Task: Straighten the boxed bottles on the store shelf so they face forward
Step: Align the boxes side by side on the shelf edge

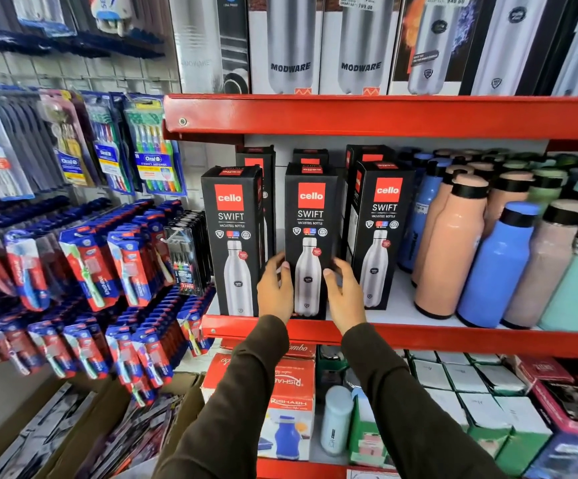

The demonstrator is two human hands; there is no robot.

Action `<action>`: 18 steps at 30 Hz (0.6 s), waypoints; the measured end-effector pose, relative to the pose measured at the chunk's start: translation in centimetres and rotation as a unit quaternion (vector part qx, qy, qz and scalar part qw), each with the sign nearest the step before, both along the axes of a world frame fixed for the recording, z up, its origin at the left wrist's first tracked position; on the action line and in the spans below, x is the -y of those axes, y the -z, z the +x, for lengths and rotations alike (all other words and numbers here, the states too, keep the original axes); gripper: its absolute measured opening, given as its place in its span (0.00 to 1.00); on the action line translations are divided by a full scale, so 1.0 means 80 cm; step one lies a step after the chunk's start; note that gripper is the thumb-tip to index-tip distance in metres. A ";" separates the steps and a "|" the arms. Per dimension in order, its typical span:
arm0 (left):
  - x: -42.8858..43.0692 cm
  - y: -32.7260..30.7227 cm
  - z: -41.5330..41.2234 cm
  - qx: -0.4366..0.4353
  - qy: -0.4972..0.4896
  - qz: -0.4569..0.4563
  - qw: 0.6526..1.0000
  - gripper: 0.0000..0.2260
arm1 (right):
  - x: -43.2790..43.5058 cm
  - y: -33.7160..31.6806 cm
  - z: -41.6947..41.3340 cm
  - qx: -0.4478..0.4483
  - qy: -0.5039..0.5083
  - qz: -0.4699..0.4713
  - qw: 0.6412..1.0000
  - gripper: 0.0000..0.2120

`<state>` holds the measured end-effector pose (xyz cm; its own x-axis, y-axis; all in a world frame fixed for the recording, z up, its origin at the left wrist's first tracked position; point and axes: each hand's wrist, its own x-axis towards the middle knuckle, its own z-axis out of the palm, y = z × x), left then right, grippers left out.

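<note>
Three black Cello Swift bottle boxes stand in a front row on the red-edged middle shelf [453, 335]. The middle box [310, 216] faces forward, and both hands hold it low down: my left hand [275, 288] on its left side, my right hand [344, 295] on its right side. The left box [232, 233] stands close beside my left hand. The right box [382, 229] is turned slightly, showing a side panel. More boxes of the same kind stand behind the front row, mostly hidden.
Loose bottles in peach [450, 250], blue [496, 267] and pastel colours crowd the shelf's right part. Modware boxes [291, 46] fill the shelf above. Toothbrush packs [121, 257] hang on the left wall. Cartons [291, 385] sit on the lower shelf under my arms.
</note>
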<state>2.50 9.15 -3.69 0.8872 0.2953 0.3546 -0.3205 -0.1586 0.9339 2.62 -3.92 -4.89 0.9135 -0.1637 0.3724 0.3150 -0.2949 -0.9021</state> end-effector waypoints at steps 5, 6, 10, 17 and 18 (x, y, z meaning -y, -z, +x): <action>0.002 0.005 -0.016 0.015 -0.009 -0.001 1.000 0.15 | -0.001 0.003 -0.018 0.020 0.003 -0.013 1.000 0.19; 0.003 0.006 -0.019 0.016 -0.011 -0.001 1.000 0.15 | -0.002 0.003 -0.020 0.022 0.004 -0.016 1.000 0.19; 0.003 0.006 -0.028 0.015 -0.015 0.005 1.000 0.15 | -0.003 0.002 -0.027 0.029 0.008 -0.026 0.999 0.19; 0.004 0.003 -0.035 0.015 -0.017 0.003 1.000 0.16 | -0.004 -0.002 -0.037 0.032 0.015 -0.031 0.999 0.19; 0.006 0.003 -0.036 0.019 -0.018 -0.006 1.000 0.16 | -0.004 -0.002 -0.038 0.032 0.016 -0.030 0.999 0.19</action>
